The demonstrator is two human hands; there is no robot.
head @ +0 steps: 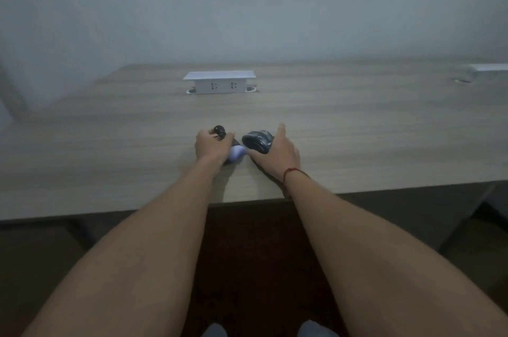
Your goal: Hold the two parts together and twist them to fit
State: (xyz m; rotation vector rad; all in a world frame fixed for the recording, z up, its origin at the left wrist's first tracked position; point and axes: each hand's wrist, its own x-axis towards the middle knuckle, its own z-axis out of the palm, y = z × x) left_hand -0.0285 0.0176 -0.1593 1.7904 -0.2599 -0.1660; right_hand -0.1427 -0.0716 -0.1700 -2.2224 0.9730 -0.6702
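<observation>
My left hand grips a small black rounded object on the wooden desk; its fingers curl round it. A pale bluish-white object lies under the heel of that hand, partly hidden. My right hand holds a dark computer mouse, thumb at the near side and index finger stretched past the far side. A red string circles the right wrist. The two hands sit close together near the desk's middle.
A white pop-up power socket box stands at the back of the desk before the grey wall. A second white box shows at the far right. The desk's front edge runs below my forearms.
</observation>
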